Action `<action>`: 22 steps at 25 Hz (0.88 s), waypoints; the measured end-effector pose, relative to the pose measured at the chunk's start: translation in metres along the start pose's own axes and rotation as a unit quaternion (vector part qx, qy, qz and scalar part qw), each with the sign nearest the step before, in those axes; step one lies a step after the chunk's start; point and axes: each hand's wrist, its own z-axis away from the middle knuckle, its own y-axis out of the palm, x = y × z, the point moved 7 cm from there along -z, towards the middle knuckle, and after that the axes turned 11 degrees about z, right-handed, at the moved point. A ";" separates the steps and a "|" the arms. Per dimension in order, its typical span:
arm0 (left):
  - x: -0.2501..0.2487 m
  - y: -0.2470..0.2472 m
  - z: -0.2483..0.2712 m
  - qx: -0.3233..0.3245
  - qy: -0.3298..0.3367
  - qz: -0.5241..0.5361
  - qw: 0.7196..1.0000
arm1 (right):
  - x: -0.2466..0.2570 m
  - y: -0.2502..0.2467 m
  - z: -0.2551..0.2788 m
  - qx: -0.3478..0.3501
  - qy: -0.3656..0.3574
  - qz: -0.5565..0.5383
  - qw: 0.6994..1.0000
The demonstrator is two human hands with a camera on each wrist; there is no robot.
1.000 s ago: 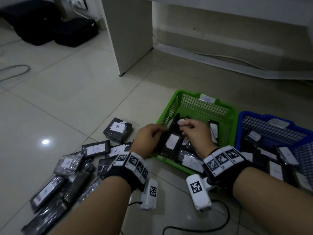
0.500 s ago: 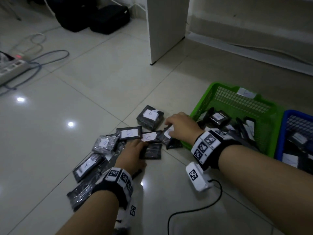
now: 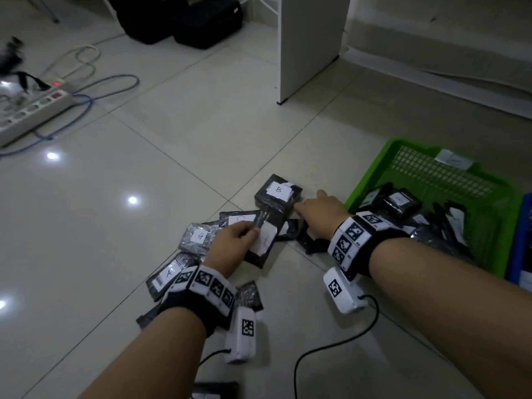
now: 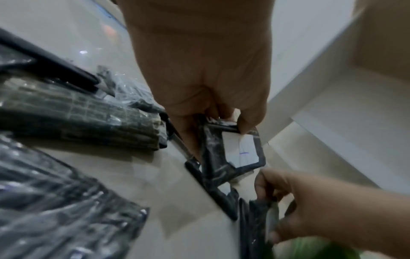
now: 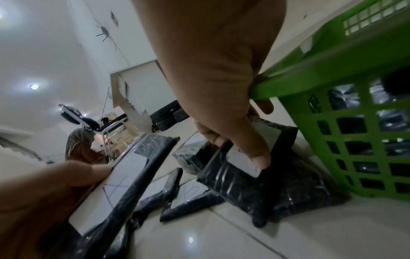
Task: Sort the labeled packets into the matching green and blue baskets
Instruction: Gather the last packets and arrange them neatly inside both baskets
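While both hands, having left the green basket (image 3: 371,174), are working the floor pile beside it, the left hand (image 3: 233,243) is pinching an A-marked packet (image 3: 260,243) and the right hand (image 3: 322,214) is gripping another packet (image 5: 241,177), so two more are about to be sorted.

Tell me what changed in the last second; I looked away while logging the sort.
Both hands left the green basket for the floor pile. The left hand now grips a white-labelled packet, lifted at an angle; the right hand pinches another packet beside the basket. The boxy B packet stayed put.
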 end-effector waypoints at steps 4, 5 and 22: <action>-0.013 0.003 0.006 -0.025 -0.041 0.273 0.961 | -0.020 -0.012 0.007 -0.050 0.025 -0.185 0.981; -0.020 0.005 0.006 -0.025 -0.034 0.300 0.953 | -0.028 -0.017 0.010 -0.079 0.039 -0.247 0.965; -0.110 0.151 0.026 0.153 0.013 0.401 0.903 | -0.166 0.073 0.180 -0.194 0.366 -0.621 0.666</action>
